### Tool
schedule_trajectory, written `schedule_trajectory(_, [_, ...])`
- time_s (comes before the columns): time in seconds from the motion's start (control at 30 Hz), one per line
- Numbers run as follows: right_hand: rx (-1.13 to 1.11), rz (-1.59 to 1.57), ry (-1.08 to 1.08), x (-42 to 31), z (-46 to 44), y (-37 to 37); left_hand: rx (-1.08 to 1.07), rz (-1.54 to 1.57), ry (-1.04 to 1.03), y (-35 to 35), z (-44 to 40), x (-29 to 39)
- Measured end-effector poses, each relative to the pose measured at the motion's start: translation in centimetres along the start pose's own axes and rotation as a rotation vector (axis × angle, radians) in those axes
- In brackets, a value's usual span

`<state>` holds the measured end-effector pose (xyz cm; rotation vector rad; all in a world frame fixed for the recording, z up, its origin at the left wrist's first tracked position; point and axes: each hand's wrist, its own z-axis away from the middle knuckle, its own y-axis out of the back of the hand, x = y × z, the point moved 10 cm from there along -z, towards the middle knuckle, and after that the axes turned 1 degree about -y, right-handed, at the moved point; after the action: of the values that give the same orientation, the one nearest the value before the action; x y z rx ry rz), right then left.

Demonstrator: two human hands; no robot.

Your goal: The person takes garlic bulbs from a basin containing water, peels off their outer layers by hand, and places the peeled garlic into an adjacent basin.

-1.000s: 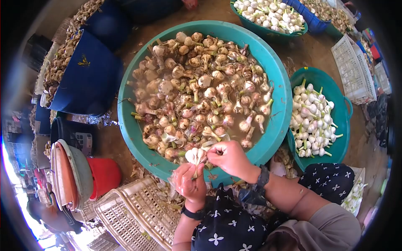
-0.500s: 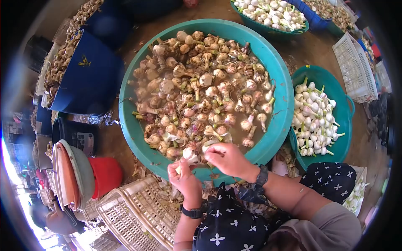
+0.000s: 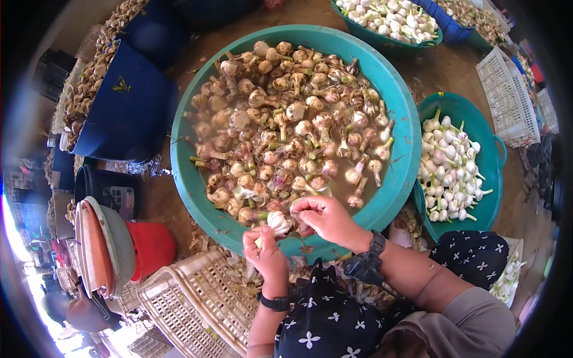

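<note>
My left hand is closed round the stalk of a garlic bulb, at the near rim of a big green tub. The bulb looks mostly white, with streaks of purple. Just right of it, my right hand pinches a loose piece of garlic skin, partly hidden behind the fingers. Brownish water fills the tub, and many soiled garlic bulbs with short stalks lie in it.
Clean white garlic fills a smaller green basin at right and another basin behind. White crates stand far right. On the left are blue tubs, a red bucket and a plastic crate.
The bulb in my left hand has turned slightly and shows a whiter, ribbed side. My right hand has shifted a little, and purplish skin now hangs below its fingers.
</note>
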<state>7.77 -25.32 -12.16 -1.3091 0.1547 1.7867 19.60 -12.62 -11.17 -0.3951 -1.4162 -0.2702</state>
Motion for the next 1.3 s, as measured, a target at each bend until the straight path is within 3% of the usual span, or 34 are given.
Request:
schedule_trajectory(0.03, [0.001, 0.000, 0.000, -0.3, 0.2, -0.3, -0.012, -0.003, -0.024, -0.2, 0.0, 0.2])
schedule_trajectory(0.1, [-0.028, 0.425, 0.366, -4.4, 1.4, -1.8, -0.029, -0.005, -0.049, -0.6, 0.0, 0.5])
schedule_trajectory(0.2, [0.051, 0.652, 0.438, -5.1, 1.8, -1.7, -0.048, -0.089, -0.147, -1.2, 0.5, 2.2])
schedule_trajectory(0.27, [0.070, 0.726, 0.510, -4.3, 1.6, -1.4, 0.070, 0.232, 0.248, -0.6, 0.6, -1.2])
schedule_trajectory(0.33, [0.137, 1.057, 0.453, -1.7, 1.0, 0.0, 0.084, 0.292, 0.326, -0.6, 0.0, -2.0])
schedule_trajectory(0.37, [0.132, 1.056, 0.455, -1.6, 1.1, 0.2, 0.100, 0.351, 0.410, -0.6, 0.0, -2.7])
schedule_trajectory(0.43, [0.277, 1.046, 0.670, -3.3, 2.7, 0.6, 0.098, 0.350, 0.485, -0.5, 0.0, -3.2])
schedule_trajectory(0.57, [0.048, 0.694, 0.546, -4.8, 2.5, -1.7, 0.071, 0.366, 0.508, -1.2, 0.2, -3.6])
schedule_trajectory(0.63, [0.091, 0.687, 0.628, -6.0, 3.4, -2.4, 0.051, 0.395, 0.498, -1.6, 0.2, -3.5])
schedule_trajectory(0.7, [0.025, 0.659, 0.616, -5.1, 2.9, -2.8, 0.007, 0.419, 0.658, -1.8, 0.9, -4.8])
schedule_trajectory(0.77, [0.115, 0.766, 0.658, -4.0, 2.1, -0.8, 0.013, 0.460, 0.697, -1.6, 1.1, -5.2])
schedule_trajectory(0.83, [0.201, 0.969, 0.372, -1.6, -0.1, 2.8, -0.146, 0.734, 0.771, -3.0, 1.1, -5.6])
schedule_trajectory(0.9, [0.111, 1.121, 0.428, -2.4, 0.5, 1.9, -0.125, 0.743, 0.794, -3.2, 1.2, -5.2])
schedule_trajectory(0.97, [0.154, 0.768, 0.555, -3.5, 1.7, 1.0, -0.054, 0.296, 0.701, -1.8, 1.4, -4.7])
schedule_trajectory(1.0, [-0.013, 0.194, 0.246, 0.0, 0.2, 0.5, -0.069, 0.297, 0.710, -1.9, 1.8, -5.1])
schedule_trajectory(1.03, [-0.117, -0.069, -0.099, 3.0, -0.3, 0.2, -0.237, 0.259, 0.482, -2.8, 1.0, -3.4])
schedule_trajectory(1.1, [-0.242, -0.587, -0.273, 4.1, -0.7, 0.6, -0.441, 0.106, 0.093, -4.8, 0.5, 0.5])
schedule_trajectory(1.13, [-0.623, -0.972, -0.082, -0.5, 0.6, 0.1, -0.359, 0.088, 0.096, -4.2, -0.2, 0.8])
schedule_trajectory(1.17, [-0.946, -1.115, 0.082, -6.8, 3.3, 0.3, -0.271, 0.067, 0.107, -3.2, -0.7, 0.7])
schedule_trajectory(1.2, [-0.835, -1.043, 0.302, -10.1, 3.0, 2.8, -0.239, 0.093, 0.134, -2.4, -1.1, 0.3])
schedule_trajectory(1.23, [-0.319, -1.018, 0.272, -9.0, 1.1, 7.3, -0.245, 0.086, 0.152, -2.0, -0.8, -0.1])
schedule_trajectory(1.27, [0.140, -0.726, 0.248, -6.1, -1.0, 13.2, -0.204, 0.075, 0.201, -1.5, -0.7, -0.8])
schedule_trajectory(1.3, [0.638, -0.510, 0.034, -0.8, -1.4, 18.9, -0.162, 0.078, 0.236, -1.4, -1.0, -1.3])
